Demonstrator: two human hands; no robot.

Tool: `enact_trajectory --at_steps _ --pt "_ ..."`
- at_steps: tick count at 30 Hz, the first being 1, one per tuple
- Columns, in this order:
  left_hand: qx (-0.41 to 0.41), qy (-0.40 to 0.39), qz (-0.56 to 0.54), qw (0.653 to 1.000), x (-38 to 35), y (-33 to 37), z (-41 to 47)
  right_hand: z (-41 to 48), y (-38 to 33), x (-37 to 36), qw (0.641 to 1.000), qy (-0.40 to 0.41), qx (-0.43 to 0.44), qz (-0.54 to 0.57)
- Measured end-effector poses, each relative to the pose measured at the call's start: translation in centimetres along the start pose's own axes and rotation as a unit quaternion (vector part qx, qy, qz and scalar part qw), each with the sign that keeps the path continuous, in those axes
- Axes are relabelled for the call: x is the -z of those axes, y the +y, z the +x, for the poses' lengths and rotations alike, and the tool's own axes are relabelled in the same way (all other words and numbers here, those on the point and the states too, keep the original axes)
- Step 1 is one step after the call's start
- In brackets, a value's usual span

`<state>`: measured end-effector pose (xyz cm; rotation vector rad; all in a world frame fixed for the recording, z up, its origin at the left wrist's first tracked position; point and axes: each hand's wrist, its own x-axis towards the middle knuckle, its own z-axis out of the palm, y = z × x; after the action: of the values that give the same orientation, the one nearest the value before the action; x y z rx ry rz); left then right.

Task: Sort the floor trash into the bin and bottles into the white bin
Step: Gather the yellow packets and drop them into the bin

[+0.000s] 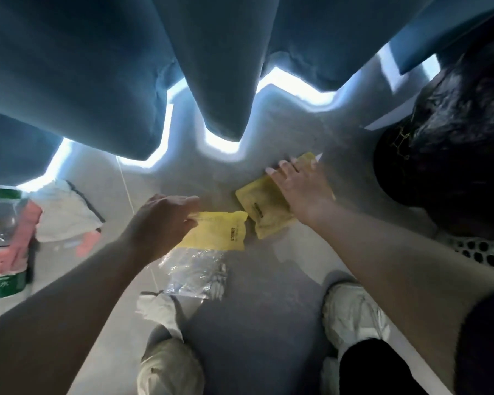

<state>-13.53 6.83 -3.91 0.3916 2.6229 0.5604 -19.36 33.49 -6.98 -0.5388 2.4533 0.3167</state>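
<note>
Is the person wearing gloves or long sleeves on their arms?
No gloves. The left hand and right hand are bare, with no rings or watch showing. Both forearms are bare too. A dark sleeve starts only high up on the right arm, at the picture's edge.

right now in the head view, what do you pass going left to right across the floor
water bottle → crumpled white sheet → left hand → first yellow packet, pinched by that hand → second yellow packet → black bin bag
</note>
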Motion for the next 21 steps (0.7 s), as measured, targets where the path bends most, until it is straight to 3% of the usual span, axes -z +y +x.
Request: enact_trajectory --at_steps 3,5,7,9,14,18,21 --pt "0.006 -0.004 -0.030 1.000 0.0 -0.1 -0.8 -0.6 0.0 -1.2 0.999 -0.001 -0.025 -0.034" --pt "0.035 0.002 -0.062 0.997 0.0 0.7 -1.7 -2.1 0.0 -2.6 0.997 -0.044 -0.060 -0.010" --pt "0.095 0.018 -0.094 0.991 0.5 1.9 -2.7 -3.9 0.3 -3.7 0.990 -0.092 -0.090 0.058" --pt "0.174 0.036 -0.114 0.977 1.5 3.2 -3.5 -5.8 0.7 -3.7 0.967 -0.098 -0.131 0.196" --pt "0.276 0.040 -0.192 0.941 6.8 8.5 -5.0 -12.2 3.5 0.8 0.856 0.017 -0.231 0.463" --pt "0.314 0.038 -0.290 0.903 12.4 16.0 -4.4 -18.5 8.4 7.9 0.741 0.072 -0.267 0.612" --pt "0.329 0.027 -0.351 0.876 16.4 22.1 -2.3 -23.1 13.5 11.9 0.675 0.116 -0.306 0.662"
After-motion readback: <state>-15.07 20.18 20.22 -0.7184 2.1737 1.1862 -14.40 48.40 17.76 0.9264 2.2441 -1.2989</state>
